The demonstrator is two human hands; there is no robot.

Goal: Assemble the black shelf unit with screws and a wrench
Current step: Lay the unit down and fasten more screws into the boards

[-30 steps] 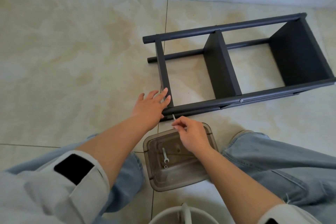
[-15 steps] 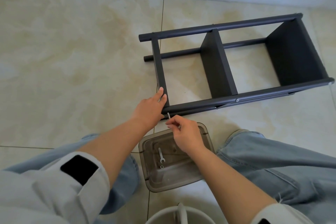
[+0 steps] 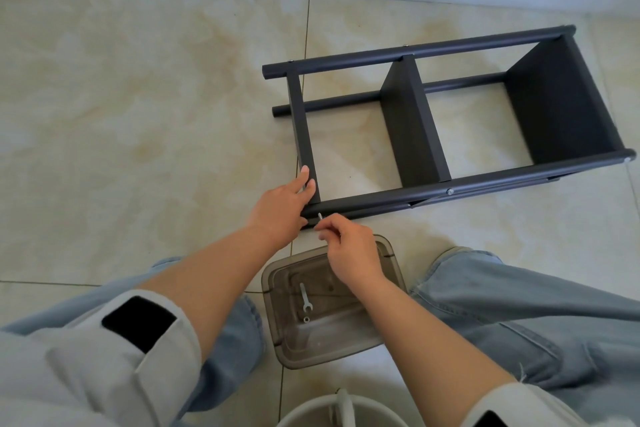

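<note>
Black shelf unit (image 3: 429,121) lies on its side on the floor. Left hand (image 3: 280,204), fingers straight, steadies its end panel. Right hand (image 3: 349,250) pinches a screw (image 3: 320,216) at the near rail's end. Step judged: fitting screw. Next: seat it, then fetch wrench (image 3: 306,298) from the tray (image 3: 394,253).

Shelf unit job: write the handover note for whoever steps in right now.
Left hand: open, pressing the end panel at the near-left corner.
Right hand: pinching a screw at the near rail.
Shelf lies on its side on the floor.
Wrench lies unused in the tray.
Done: one screw visible mid-rail.
Left: seat this corner screw, then tighten with the wrench.
</note>
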